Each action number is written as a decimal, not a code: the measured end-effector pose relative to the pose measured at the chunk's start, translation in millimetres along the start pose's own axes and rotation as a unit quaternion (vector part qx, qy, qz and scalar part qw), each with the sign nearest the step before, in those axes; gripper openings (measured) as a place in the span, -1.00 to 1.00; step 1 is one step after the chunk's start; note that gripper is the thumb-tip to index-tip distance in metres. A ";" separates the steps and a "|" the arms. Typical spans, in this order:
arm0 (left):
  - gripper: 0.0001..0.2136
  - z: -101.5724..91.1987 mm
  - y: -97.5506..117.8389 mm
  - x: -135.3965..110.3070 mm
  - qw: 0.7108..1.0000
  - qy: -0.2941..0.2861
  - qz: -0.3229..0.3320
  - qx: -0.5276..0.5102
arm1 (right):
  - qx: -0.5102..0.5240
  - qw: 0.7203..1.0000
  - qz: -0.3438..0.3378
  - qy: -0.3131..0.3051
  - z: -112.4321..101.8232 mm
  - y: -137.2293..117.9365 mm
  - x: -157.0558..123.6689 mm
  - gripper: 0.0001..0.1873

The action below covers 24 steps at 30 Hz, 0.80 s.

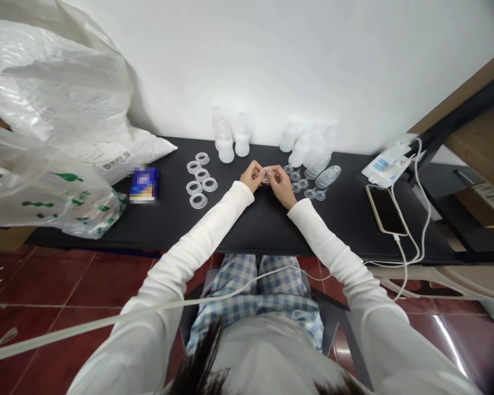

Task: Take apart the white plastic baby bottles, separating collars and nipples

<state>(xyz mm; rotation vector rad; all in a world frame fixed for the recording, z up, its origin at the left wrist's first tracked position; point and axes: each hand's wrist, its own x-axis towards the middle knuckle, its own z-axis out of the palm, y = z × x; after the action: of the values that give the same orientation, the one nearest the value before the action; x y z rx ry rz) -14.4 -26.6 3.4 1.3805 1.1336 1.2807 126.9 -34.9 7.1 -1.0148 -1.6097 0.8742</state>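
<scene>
Above the middle of the black table, my left hand (pixel 252 176) and my right hand (pixel 282 185) pinch a small translucent ring-shaped bottle part (pixel 266 176) between them. The fingers cover much of it, so its exact shape is unclear. To the left lie several translucent bottle collars (pixel 198 207). Several small clear disc-like pieces, probably silicone nipples (pixel 320 195), are just right of my right hand. Clear domed covers (pixel 328 176) lie beside them, in front of white bottle bodies (pixel 288 138). Behind my left hand stand 3 white bottles with clear domed tops (pixel 226 151).
A blue box (pixel 145 184) and large plastic bags (pixel 86 186) occupy the table's left side. At right are a phone (pixel 387 211) with a cable, a white packet (pixel 387 164) and a shelf. A pale cable (pixel 148 310) crosses over my lap. A white wall stands behind.
</scene>
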 end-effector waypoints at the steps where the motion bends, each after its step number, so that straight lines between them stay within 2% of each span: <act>1: -0.73 0.4 0.1 -0.1 1.000 0.004 -0.005 0.001 | 0.001 1.000 0.006 -0.001 -0.3 -0.6 -0.1 -0.50; 7: -0.70 1.1 -1.6 0.9 1.000 -0.010 -0.015 -0.001 | -0.004 1.000 -0.002 0.006 -0.8 -3.2 -0.3 -0.48; 15: -0.71 -6.1 6.6 -3.5 0.998 -0.005 0.045 0.039 | -0.018 0.999 -0.032 0.004 0.5 -2.2 -1.5 -0.49; 24: -0.74 0.2 1.8 1.2 1.000 -0.005 0.005 -0.025 | -0.025 1.000 -0.003 0.009 -3.7 -9.5 -0.7 -0.52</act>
<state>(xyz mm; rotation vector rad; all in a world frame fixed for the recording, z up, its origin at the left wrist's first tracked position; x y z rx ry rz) -14.0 -25.7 5.3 1.3556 1.0820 1.3003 128.7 -39.0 16.2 -1.0502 -1.6249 0.8228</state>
